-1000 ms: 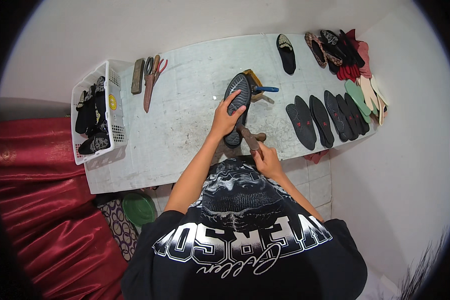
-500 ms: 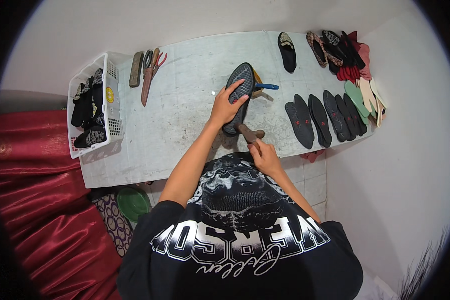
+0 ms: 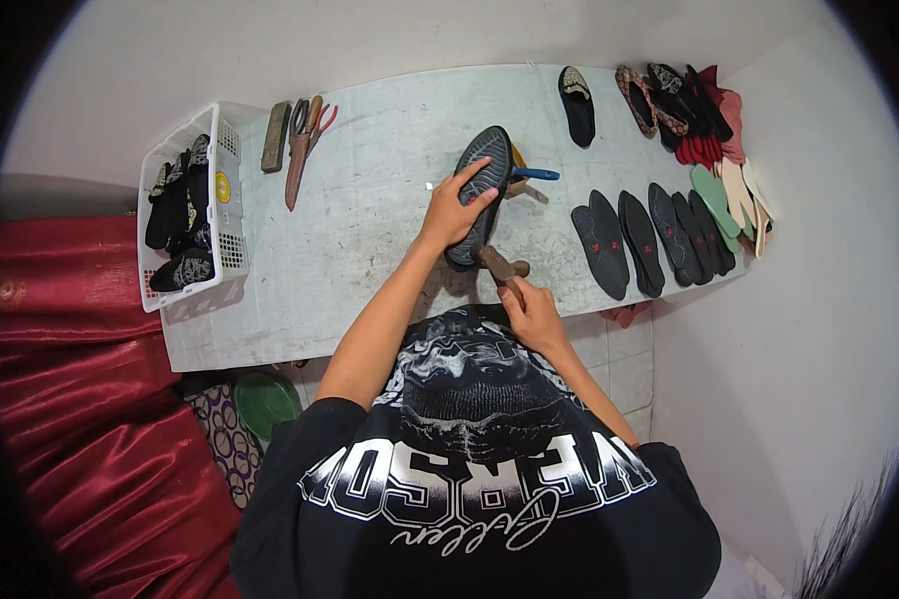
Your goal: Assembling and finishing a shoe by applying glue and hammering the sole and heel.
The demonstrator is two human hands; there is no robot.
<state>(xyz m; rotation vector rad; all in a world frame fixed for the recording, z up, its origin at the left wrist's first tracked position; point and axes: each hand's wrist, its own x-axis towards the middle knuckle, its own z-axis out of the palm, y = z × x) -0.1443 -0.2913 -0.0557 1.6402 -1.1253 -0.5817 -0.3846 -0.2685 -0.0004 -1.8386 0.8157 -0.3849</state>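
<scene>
A black shoe [image 3: 487, 150] is held sole up above the table, its ridged sole facing me. My left hand [image 3: 456, 205] grips it around the middle, with thumb and fingers spread over the sole. In my right hand [image 3: 531, 317] is a hammer [image 3: 502, 267], held by its handle close to the head. The hammer's head is at the lower right edge of the shoe, near its nearer end; whether they touch I cannot tell. Just behind the shoe, partly hidden by it, are a yellowish container [image 3: 517, 165] and a blue handle [image 3: 537, 174].
A white basket [image 3: 232, 200] of black shoes stands at the left. Beside it lie a dark block [image 3: 276, 138], a knife [image 3: 297, 165] and red-handled pliers [image 3: 324, 120]. Several black soles [image 3: 605, 245] line the right, near green insoles [image 3: 711, 195]. Finished-looking shoes [image 3: 576, 105] lie behind.
The hammer's head has shifted very slightly against the shoe's edge. Both hands keep almost the same place and hold; the whole view has moved a little.
</scene>
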